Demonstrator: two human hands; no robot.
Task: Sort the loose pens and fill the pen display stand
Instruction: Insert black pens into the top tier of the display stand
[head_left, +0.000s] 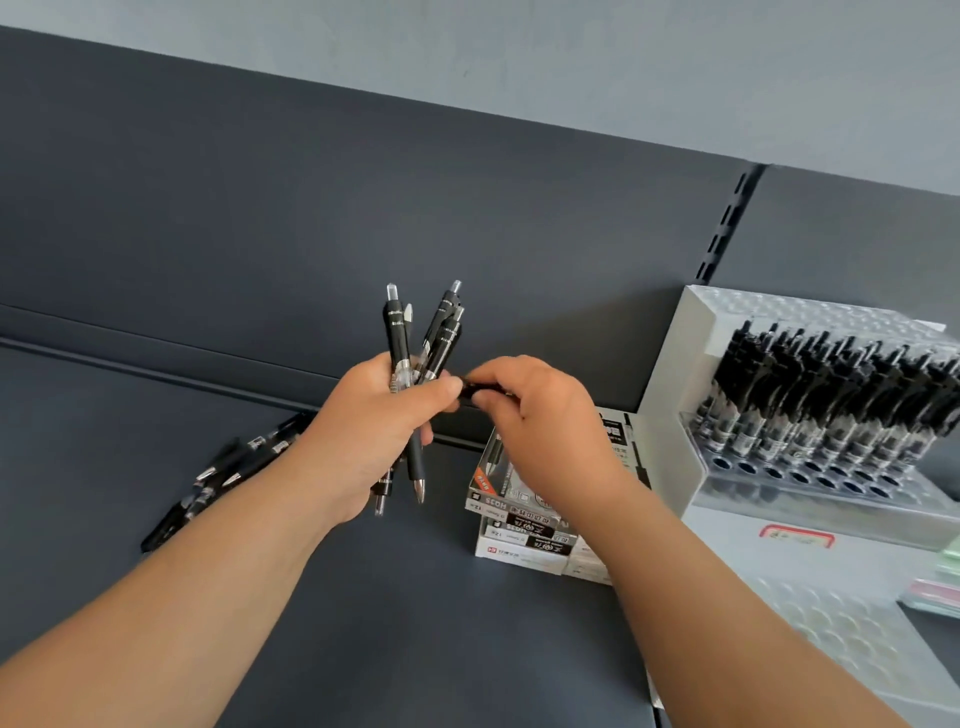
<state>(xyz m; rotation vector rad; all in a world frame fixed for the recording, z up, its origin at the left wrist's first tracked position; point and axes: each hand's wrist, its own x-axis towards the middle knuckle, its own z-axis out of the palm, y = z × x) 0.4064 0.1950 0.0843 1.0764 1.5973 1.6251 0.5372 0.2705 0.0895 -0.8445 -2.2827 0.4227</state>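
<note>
The person is holding both hands up, almost touching, over the dark shelf (363, 623). The left hand (379, 431) is wrapping its fingers round a bunch of black pens (415, 343), tips pointing down. The right hand (545, 415) is pinching one more pen (470, 391) right beside the bunch.

I think this pen is joining the bunch. To do it well, the left hand should be squeezing tight so nothing slips, with every tip facing the same way. The pinched pen is mostly hiding behind fingers, so I cannot tell which way it is pointing.

Some pen boxes (519, 525) are sitting piled under the right hand, partly covered. More loose pens (228, 467) are lying behind the left arm. Further back on the right, the pen stand (670, 374) is holding many pens, with empty holes in front. Its right side is cut off.
</note>
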